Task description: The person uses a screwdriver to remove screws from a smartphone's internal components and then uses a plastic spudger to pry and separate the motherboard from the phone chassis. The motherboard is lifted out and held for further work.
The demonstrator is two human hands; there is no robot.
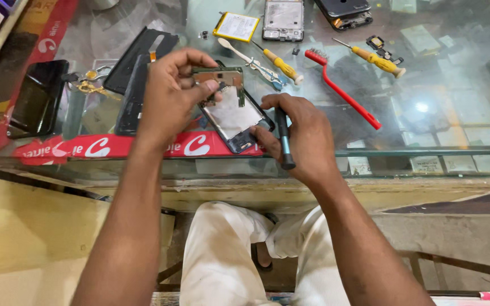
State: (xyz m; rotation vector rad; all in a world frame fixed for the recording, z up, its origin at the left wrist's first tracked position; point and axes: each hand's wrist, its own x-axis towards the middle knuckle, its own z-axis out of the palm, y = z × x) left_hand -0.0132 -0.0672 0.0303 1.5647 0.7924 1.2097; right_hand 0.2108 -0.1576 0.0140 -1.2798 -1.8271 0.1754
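The left hand (pixel 171 93) pinches a circuit board (pixel 219 76) above an opened phone (pixel 235 116). The right hand (pixel 304 136) steadies the phone, fingers wrapped around a dark tool (pixel 283 139); lifting gently seems wise.

Your left hand (pixel 168 99) and right hand (pixel 304 139) are bare: no gloves, rings, watch or bands show on either one. Your forearms are uncovered along their whole visible length, with no sleeve edge in view. Below them, your legs are covered by light, off-white trousers (pixel 222 255) of creased fabric, with loose folds gathered at the knees
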